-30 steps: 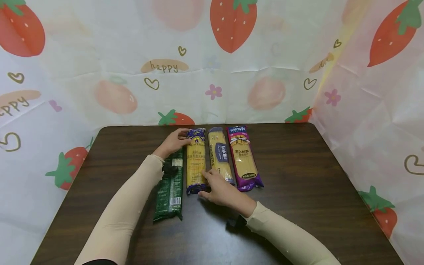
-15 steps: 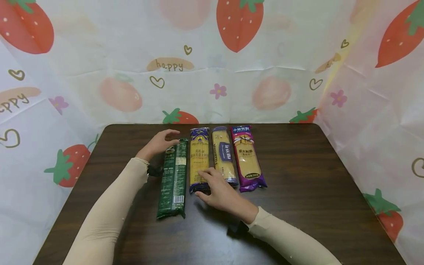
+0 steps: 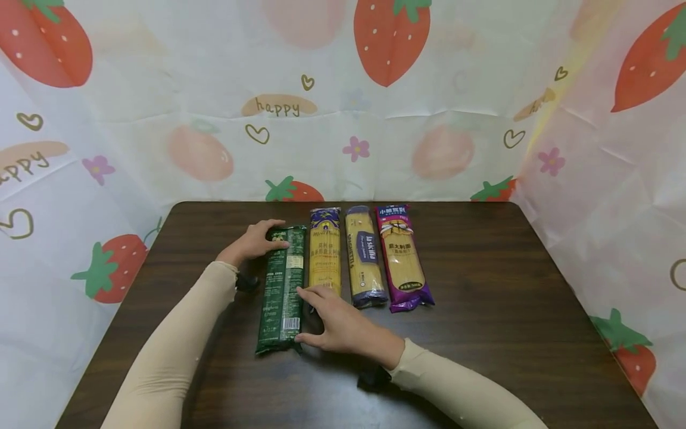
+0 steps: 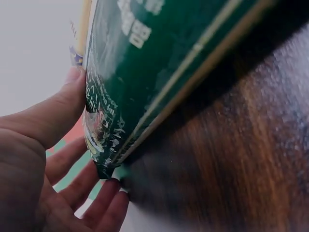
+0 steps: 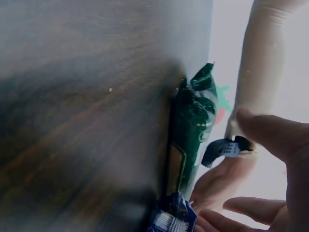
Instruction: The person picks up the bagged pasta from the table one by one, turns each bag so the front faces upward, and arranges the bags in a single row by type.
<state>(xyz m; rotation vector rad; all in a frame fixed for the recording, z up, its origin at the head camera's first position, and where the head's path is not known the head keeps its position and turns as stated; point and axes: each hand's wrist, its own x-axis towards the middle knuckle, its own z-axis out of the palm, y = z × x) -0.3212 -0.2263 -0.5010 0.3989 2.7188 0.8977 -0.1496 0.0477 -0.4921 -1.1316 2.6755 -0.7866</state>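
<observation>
A green spaghetti packet (image 3: 276, 292) lies lengthwise on the table, at the left of a row of pasta packets. My left hand (image 3: 250, 243) holds its far end. In the left wrist view, the thumb (image 4: 72, 92) is on the printed top and the fingers bend round the tip. My right hand (image 3: 340, 325) is at the packet's near right side, thumb and fingers spread, fingertips right at its edge. That hand and forearm partly cover the yellow spaghetti packet (image 3: 324, 256) just to the right. In the right wrist view, a gap shows between my thumb (image 5: 270, 133) and the green packet (image 5: 190, 125).
Further right lie a spaghetti packet with a blue label (image 3: 364, 256) and a purple-ended pasta packet (image 3: 402, 256), slightly slanted. The dark wooden table (image 3: 482, 286) meets a strawberry-print cloth (image 3: 214, 71) behind and at both sides.
My left hand has moved left from the yellow packet to the green packet's far end. My right hand has shifted from the yellow packet's near end to the green packet's right edge.
</observation>
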